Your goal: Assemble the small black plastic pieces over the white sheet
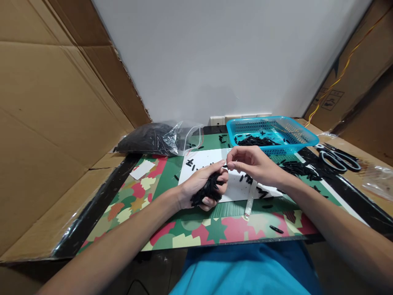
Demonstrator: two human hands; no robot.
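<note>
My left hand [202, 186] is curled around a handful of small black elongated pieces [209, 191], which show between its fingers. Close beside it, my right hand [253, 164] pinches one small black piece [226, 166] between thumb and fingertips, near the left thumb. Both hands are above a white sheet [233, 189] on which more black pieces lie scattered. A narrow whitish strip [250, 200] lies across the sheet's front edge, below the right hand. The exact kind of the black pieces is too small to make out.
A blue plastic basket [307, 141] with black pieces stands at the back right. Loose black pieces [299, 169] are heaped before it, near scissors [337, 157]. A clear zip bag full of black material [147, 138] lies back left. Cardboard walls [55, 82] flank the patterned mat [123, 205].
</note>
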